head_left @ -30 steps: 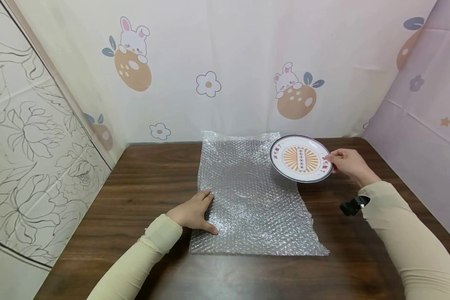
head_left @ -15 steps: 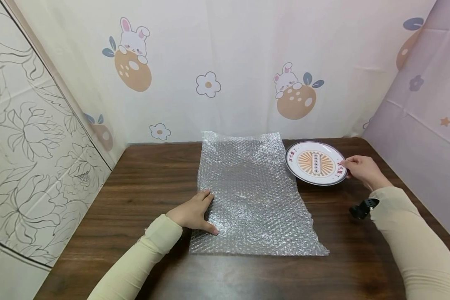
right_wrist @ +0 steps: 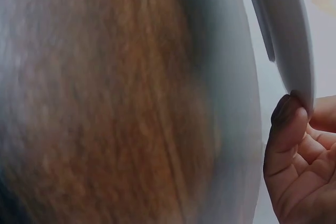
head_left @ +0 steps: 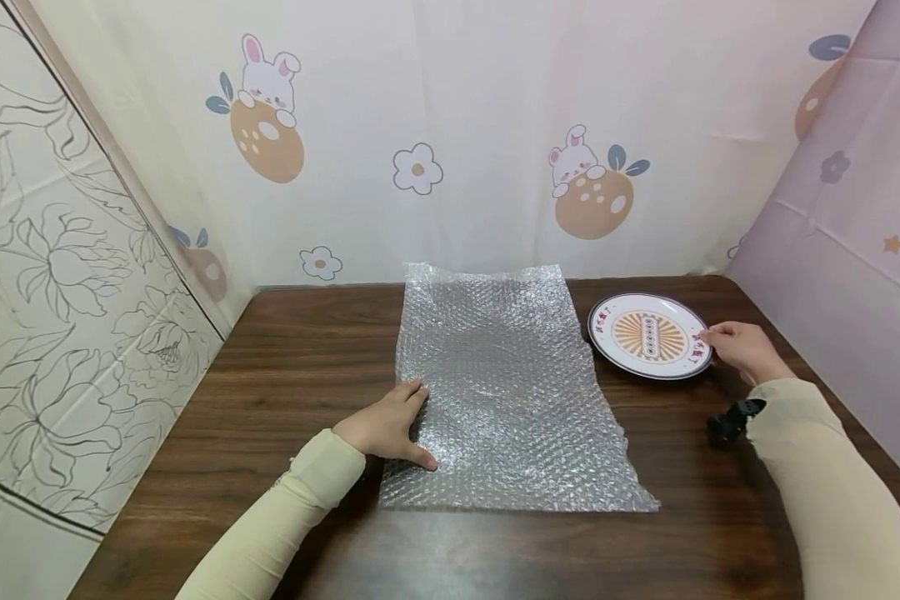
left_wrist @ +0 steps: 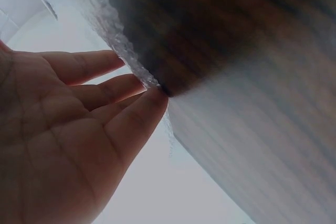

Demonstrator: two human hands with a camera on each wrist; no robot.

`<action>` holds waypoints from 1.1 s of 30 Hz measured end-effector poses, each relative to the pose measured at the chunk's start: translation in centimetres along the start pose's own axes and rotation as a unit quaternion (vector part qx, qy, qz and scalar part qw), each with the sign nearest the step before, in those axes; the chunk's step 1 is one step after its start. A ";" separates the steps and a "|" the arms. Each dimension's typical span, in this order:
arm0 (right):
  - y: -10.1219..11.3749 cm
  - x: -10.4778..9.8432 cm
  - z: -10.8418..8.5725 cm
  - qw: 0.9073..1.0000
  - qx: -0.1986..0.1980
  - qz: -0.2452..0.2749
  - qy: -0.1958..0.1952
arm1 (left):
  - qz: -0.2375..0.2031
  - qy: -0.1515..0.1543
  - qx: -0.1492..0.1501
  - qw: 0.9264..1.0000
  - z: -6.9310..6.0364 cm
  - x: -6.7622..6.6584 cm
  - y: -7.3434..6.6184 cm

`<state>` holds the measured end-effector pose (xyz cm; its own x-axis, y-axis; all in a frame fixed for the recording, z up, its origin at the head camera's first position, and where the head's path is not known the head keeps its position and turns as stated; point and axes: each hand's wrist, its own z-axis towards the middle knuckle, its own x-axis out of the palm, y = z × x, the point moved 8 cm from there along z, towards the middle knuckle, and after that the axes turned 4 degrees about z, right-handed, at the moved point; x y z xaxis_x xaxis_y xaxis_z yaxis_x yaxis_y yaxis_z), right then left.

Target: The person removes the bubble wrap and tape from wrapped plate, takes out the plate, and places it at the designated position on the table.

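Note:
A sheet of clear bubble wrap (head_left: 502,400) lies spread flat on the brown wooden table. Along its left edge rests my left hand (head_left: 384,423), thumb and fingers spread; the left wrist view shows its fingertips (left_wrist: 156,94) at the wrap's edge. To the right of the wrap is a round white plate (head_left: 650,337) with a dark rim, an orange sunburst and red characters. My right hand (head_left: 746,350) pinches the plate's right rim between thumb and fingers. In the right wrist view the plate (right_wrist: 291,40) appears edge-on, its underside visible; whether it touches the table I cannot tell.
The wooden table (head_left: 285,367) reaches back to a curtain (head_left: 487,217) printed with rabbits and flowers. A panel with flower drawings (head_left: 67,275) stands at the left, and a lilac curtain (head_left: 855,275) at the right. A black wrist device (head_left: 733,422) hangs under the right sleeve.
My right hand has carried the plate rightward and slightly toward me, from over the wrap's right edge to beside it. The left hand and the wrap have stayed put.

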<state>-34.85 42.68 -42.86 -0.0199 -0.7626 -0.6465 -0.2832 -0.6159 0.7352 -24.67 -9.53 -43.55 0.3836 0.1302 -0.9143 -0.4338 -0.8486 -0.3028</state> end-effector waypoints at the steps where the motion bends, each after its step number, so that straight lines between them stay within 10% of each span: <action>1: -0.3 0.0 0.1 1.000 0.004 0.001 0.001 | 0.000 0.000 0.000 1.000 0.0 0.0 0.0; 33: -3.2 -1.0 0.7 0.999 0.046 -0.023 0.003 | -0.001 0.004 -0.003 1.000 -0.1 -0.1 -0.1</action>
<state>-34.56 45.56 -44.74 0.0001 -0.7354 -0.6776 -0.3712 -0.6292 0.6828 -24.55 -9.47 -43.42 0.3915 0.1270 -0.9114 -0.4287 -0.8512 -0.3028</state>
